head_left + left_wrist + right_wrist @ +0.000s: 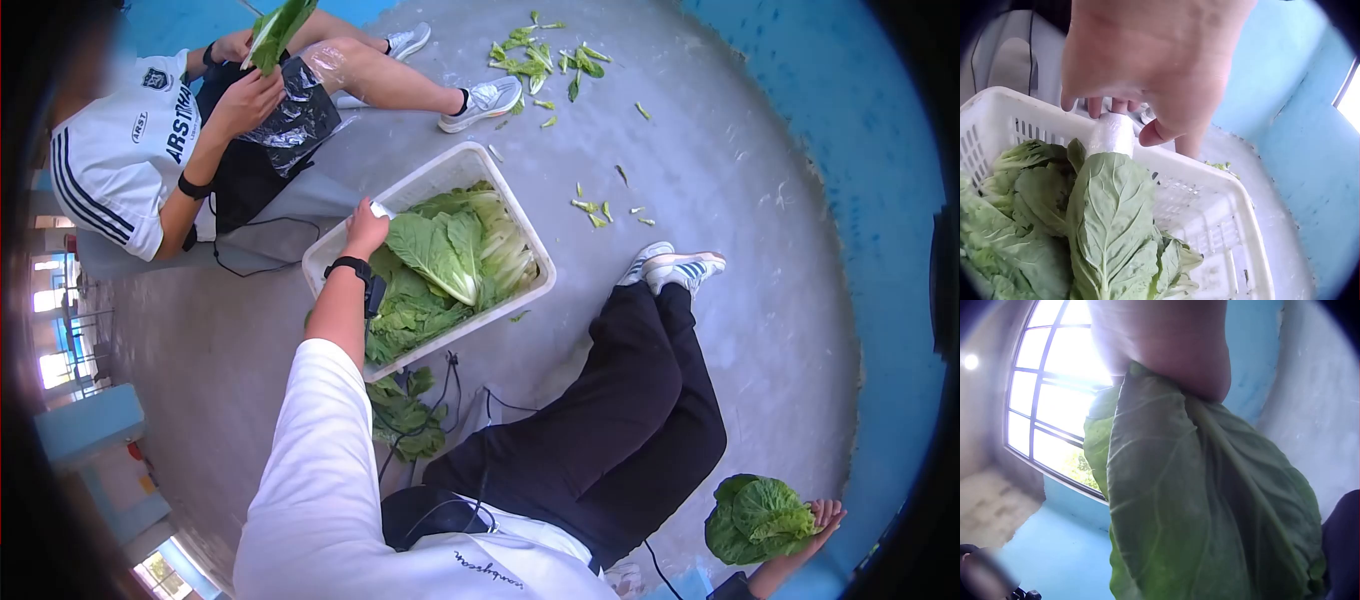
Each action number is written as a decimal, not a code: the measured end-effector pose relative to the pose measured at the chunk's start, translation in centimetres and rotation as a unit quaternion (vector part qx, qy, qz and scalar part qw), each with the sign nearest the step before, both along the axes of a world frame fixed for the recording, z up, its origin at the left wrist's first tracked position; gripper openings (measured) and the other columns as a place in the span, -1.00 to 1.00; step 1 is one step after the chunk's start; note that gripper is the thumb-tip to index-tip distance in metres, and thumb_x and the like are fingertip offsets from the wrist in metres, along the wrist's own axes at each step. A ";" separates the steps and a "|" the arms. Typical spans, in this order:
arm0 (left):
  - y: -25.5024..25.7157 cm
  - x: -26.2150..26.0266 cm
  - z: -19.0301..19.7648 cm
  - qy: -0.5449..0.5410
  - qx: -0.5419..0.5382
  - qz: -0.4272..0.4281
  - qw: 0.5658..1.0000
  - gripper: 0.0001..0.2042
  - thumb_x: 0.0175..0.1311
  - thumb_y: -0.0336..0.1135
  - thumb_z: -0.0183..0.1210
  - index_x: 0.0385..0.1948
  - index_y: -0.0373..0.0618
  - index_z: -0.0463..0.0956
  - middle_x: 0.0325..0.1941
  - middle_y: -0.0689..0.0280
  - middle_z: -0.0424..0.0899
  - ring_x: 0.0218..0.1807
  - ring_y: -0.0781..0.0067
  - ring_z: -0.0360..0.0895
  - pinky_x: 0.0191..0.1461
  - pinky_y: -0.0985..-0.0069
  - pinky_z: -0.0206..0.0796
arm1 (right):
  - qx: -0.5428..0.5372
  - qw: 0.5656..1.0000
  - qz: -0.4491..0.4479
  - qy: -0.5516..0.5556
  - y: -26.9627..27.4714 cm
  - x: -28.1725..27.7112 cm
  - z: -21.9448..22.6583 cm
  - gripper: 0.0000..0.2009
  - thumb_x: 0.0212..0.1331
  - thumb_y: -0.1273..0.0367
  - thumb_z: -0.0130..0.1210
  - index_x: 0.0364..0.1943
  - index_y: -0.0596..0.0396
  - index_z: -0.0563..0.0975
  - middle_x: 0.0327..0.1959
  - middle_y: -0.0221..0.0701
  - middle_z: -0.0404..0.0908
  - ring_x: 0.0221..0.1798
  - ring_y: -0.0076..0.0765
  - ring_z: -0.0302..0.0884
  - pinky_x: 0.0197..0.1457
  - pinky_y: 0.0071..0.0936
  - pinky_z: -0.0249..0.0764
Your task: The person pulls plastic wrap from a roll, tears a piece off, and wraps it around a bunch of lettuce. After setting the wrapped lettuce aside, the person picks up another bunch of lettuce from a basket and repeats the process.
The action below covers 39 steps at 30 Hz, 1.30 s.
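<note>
From the head camera, the left hand (365, 228) reaches into the white crate (325, 262) and takes a cabbage (440, 250) by its pale stem end; the right hand (822, 520), held well off to the side, carries a bunch of leaves (758, 518).

At the left wrist, fingers (1094, 106) curl round the stem (thumb underneath), just above the crate rim. A firm hold low on the stem should lift it without tearing leaves.

At the right wrist, leaves fill the view; the fingers seem clamped on them, though mostly hidden.
</note>
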<state>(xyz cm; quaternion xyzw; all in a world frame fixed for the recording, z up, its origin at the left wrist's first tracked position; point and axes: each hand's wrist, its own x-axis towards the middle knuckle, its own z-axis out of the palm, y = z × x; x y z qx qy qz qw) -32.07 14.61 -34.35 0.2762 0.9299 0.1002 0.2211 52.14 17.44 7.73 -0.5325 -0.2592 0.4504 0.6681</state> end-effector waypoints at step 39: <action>-13.9 24.8 45.0 -0.097 0.574 -0.418 0.698 -0.79 0.04 -0.41 0.50 -0.46 -0.24 0.60 -0.26 0.20 0.66 -0.01 0.05 0.65 0.10 0.24 0.48 | 0.043 0.729 0.534 -0.427 -9.4 -28.5 8.3 -0.81 0.03 0.51 0.46 -0.34 0.16 0.63 -0.48 -0.48 0.63 -0.42 -0.61 0.53 -0.30 -0.57 0.48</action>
